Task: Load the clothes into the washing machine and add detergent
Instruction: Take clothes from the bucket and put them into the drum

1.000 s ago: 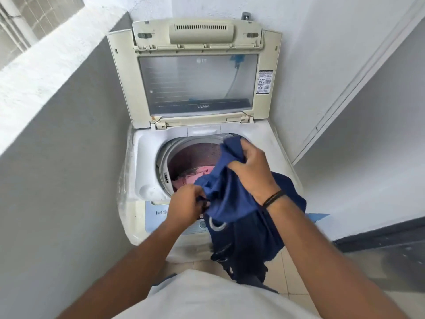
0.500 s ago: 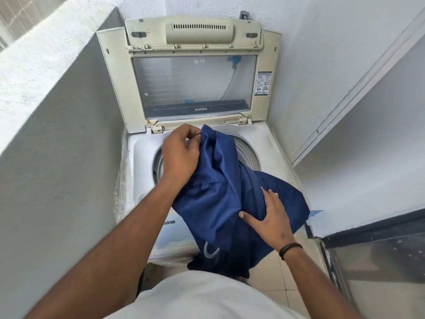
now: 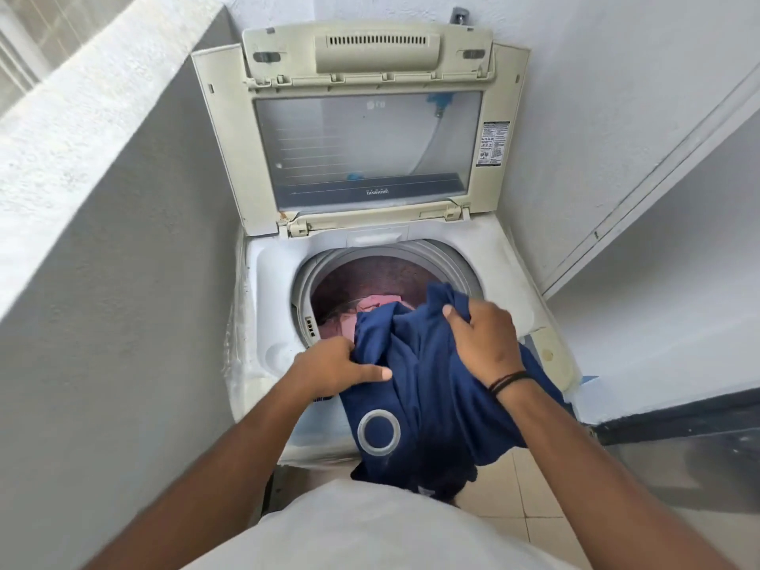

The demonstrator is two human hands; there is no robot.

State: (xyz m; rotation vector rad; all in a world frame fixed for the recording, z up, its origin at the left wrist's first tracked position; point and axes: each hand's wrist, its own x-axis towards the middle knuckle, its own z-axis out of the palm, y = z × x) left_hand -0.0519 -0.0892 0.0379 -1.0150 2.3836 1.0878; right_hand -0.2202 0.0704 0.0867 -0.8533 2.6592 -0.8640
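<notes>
Shirt (image 3: 423,388) bunched over the washer (image 3: 271,306) rim, both hands gripping it.

Left hand (image 3: 333,366) fingers clench its left fold; right hand (image 3: 483,339) fingers grasp the top bunch, drum (image 3: 370,277) just beyond them. Soft, light, limp blue knit with a rubbery ring print; best gathered by bunched folds.

an lg logo (image 3: 376,104) shows mirrored through the glass of the washing machine's raised lid (image 3: 222,150), a small line of print (image 3: 377,192) on the dark strip below it and the warning sticker (image 3: 492,143) on the lid's right frame are too small to read.
</notes>
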